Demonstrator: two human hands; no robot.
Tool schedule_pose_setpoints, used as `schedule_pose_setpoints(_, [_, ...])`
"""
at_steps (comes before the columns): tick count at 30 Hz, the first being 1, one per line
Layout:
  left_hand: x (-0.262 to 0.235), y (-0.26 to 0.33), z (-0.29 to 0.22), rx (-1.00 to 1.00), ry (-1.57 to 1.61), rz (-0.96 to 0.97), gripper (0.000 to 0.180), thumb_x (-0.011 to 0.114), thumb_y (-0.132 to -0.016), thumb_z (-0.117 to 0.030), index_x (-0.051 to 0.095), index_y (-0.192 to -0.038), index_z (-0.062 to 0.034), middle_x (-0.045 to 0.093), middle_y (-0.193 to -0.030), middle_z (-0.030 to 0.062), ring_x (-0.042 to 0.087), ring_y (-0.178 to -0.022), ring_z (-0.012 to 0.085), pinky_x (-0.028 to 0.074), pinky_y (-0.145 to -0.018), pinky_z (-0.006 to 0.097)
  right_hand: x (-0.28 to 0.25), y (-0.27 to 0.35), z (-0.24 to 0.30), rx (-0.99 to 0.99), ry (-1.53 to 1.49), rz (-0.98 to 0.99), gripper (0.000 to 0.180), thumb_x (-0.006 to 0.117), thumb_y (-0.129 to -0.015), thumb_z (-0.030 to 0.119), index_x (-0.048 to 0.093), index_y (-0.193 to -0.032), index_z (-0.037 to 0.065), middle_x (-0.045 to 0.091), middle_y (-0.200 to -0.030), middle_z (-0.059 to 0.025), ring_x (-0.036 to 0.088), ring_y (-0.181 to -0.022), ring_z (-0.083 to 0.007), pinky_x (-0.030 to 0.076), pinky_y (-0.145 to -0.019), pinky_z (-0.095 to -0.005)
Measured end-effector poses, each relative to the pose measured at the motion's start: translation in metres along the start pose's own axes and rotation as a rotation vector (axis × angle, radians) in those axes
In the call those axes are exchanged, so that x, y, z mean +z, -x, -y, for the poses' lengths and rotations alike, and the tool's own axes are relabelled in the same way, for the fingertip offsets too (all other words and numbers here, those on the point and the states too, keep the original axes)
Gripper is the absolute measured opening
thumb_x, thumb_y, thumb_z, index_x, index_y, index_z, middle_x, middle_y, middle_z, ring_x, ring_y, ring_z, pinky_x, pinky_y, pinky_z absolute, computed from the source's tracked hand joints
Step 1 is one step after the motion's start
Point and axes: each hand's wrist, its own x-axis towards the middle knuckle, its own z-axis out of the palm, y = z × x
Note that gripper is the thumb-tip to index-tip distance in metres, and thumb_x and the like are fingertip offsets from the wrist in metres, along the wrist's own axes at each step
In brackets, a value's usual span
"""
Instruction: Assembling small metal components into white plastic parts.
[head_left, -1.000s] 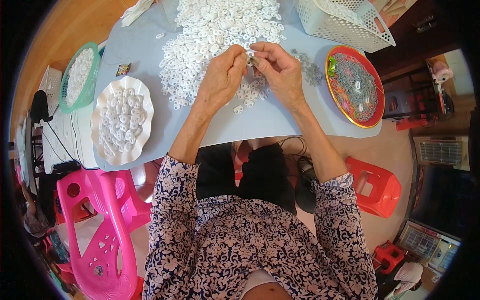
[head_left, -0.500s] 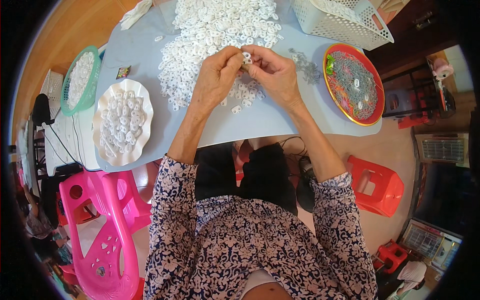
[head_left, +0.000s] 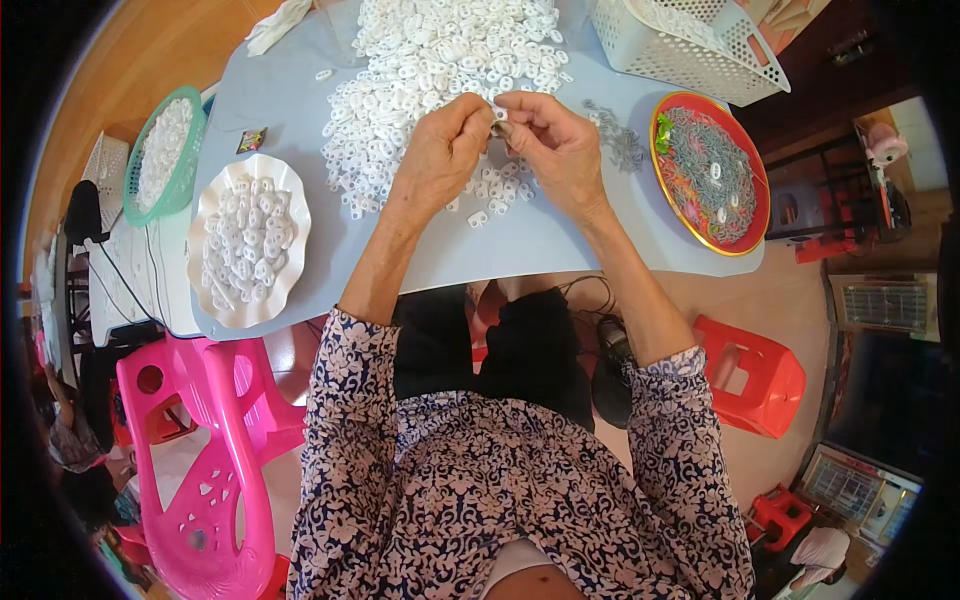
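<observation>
Over the near part of a heap of small white plastic oval pieces with holes (head_left: 440,75), my hands meet fingertip to fingertip. Thumb and bent fingers of my left hand (head_left: 440,155) are closed at a white holed piece (head_left: 500,115). From the other side, my right hand (head_left: 562,158) pinches the same piece, its index finger arched above. The fingers cover much of it, and any smaller part there cannot be made out. To the right lie thin grey pieces (head_left: 625,145) on the table, beside a red gold-rimmed tray (head_left: 764,195) of similar grey pieces.
On the left, a white scalloped plate (head_left: 302,220) holds more white pieces. A green basket (head_left: 196,150) stands beyond it, near a small wrapped packet (head_left: 251,140). A white perforated basket (head_left: 690,75) sits far right. A pink chair (head_left: 255,490) and red stool (head_left: 755,375) flank me.
My fingers have shifted slightly around the white piece, and less of it shows. The right index finger has lifted a little. The whole view has moved slightly.
</observation>
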Motion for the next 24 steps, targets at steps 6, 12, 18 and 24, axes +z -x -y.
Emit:
schedule_pose_setpoints(6, [-0.001, -0.0008, -0.0006, -0.085, 0.127, 0.021, 0.023, 0.046, -0.092, -0.018, 0.055, -0.085, 0.0017, 0.051, -0.068, 0.002, 0.047, -0.064, 0.0097, 0.041, -0.059, 0.025, 0.0041, 0.0002, -0.007, -0.005, -0.062, 0.029, 0.029, 0.063, -0.079, -0.003, 0.061, -0.107, 0.002, 0.051, -0.073, 0.0048, 0.048, -0.066, -0.0021, 0.042, -0.057, -0.0168])
schedule_pose_setpoints(12, [-0.0002, -0.0003, -0.0004, -0.079, 0.118, 0.045, 0.025, 0.044, -0.092, -0.018, 0.054, -0.083, 0.0027, 0.05, -0.066, 0.0032, 0.046, -0.063, 0.0103, 0.04, -0.058, 0.025, 0.001, 0.0009, -0.0055, -0.007, 0.063, 0.041, 0.024, 0.064, -0.078, -0.001, 0.059, -0.101, 0.001, 0.05, -0.071, 0.0041, 0.046, -0.062, -0.0022, 0.041, -0.055, -0.0178])
schedule_pose_setpoints(18, [0.0052, -0.0012, 0.0015, -0.045, 0.063, 0.029, 0.027, 0.042, -0.091, -0.019, 0.053, -0.079, 0.0028, 0.048, -0.063, 0.0056, 0.045, -0.06, 0.0133, 0.039, -0.056, 0.029, -0.0004, 0.0014, -0.0049, -0.074, 0.164, 0.018, 0.015, 0.064, -0.081, 0.004, 0.058, -0.095, 0.001, 0.053, -0.068, 0.0012, 0.048, -0.06, -0.0046, 0.043, -0.054, -0.0198])
schedule_pose_setpoints(24, [0.0043, -0.0008, 0.0027, -0.074, 0.107, 0.034, 0.027, 0.042, -0.09, -0.019, 0.051, -0.077, 0.0026, 0.048, -0.063, 0.0055, 0.046, -0.06, 0.0131, 0.039, -0.056, 0.029, 0.0031, 0.0012, 0.0027, -0.063, 0.15, 0.035, 0.014, 0.064, -0.082, 0.006, 0.056, -0.091, 0.0, 0.06, -0.07, -0.0014, 0.054, -0.063, -0.0047, 0.045, -0.056, -0.0198])
